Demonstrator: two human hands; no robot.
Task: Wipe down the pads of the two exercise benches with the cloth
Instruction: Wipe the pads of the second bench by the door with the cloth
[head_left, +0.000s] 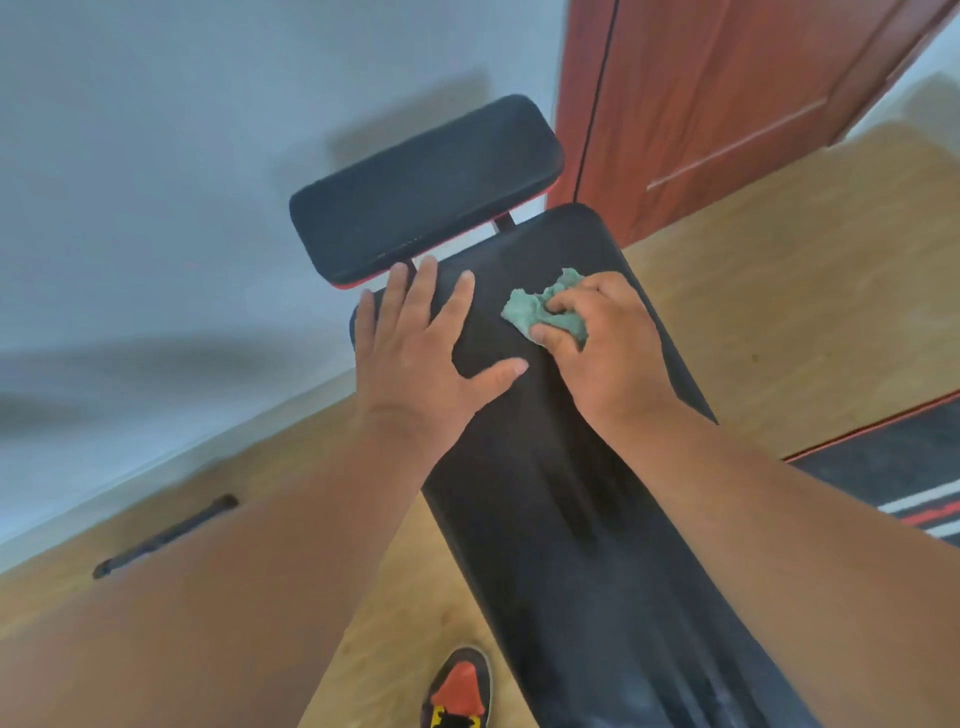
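Nearest me lay the long black bench pad (571, 519), smooth vinyl with faint streaks, running from the near edge toward the far wall, and I judged I was mid-wipe on its far end. My left hand (415, 353) rested flat with fingers spread on the pad's far left, bracing it, while my right hand (602, 343) was clamped on the crumpled green cloth (524, 309), pressed to the pad. Beyond stood the short rounded seat pad (426, 192), finely textured with a red underside, which I judged called for wiping next.

pad (545, 519) middle bare, headrest (426, 187) beyond
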